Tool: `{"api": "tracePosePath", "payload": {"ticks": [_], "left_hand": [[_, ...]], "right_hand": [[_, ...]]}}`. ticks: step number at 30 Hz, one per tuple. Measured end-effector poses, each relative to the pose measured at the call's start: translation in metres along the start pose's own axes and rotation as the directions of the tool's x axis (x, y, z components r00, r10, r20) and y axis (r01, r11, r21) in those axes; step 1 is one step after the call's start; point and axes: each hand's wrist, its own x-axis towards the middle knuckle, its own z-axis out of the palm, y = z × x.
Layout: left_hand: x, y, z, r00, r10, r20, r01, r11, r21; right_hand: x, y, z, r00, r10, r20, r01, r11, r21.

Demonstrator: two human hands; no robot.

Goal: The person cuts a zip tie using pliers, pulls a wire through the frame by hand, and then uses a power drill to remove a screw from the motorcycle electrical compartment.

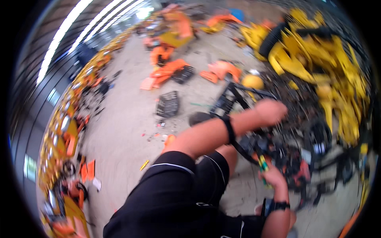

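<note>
1. A dark machine assembly (pixel 278 152) of black and orange parts is seen on the floor (pixel 127 131) before the person, apparently only partly taken apart; motion blur hides detail.
2. The right hand (pixel 272 176) is closed around a yellow-green handled tool (pixel 263 164), applied to the assembly.
3. The left hand (pixel 272 112) is pressed on the assembly's upper frame, fingers curled; the exact grip cannot be told.
4. Detached orange covers (pixel 166 73), black grilles (pixel 168 104) and a yellow heap (pixel 317 59) are noted around, so much work is judged outstanding.

My left hand (pixel 272 112) grips a black machine (pixel 274 148); my right hand (pixel 272 176) holds a yellow-green screwdriver (pixel 263 163) against it.
</note>
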Motion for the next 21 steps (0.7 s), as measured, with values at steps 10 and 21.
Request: {"api": "tracePosePath", "payload": {"ticks": [10, 21], "left_hand": [[0.003, 0.01, -0.049, 0.99, -0.074, -0.122, 0.102, 0.966, 0.237], [-0.031, 0.023, -0.104, 0.972, -0.141, -0.186, 0.175, 0.967, 0.183]], "right_hand": [[-0.056, -0.073, 0.03, 0.658, -0.392, 0.642, 0.131, 0.9, 0.415], [-0.088, -0.09, 0.119, 0.625, -0.653, 0.427, 0.637, 0.743, 0.204]]}}
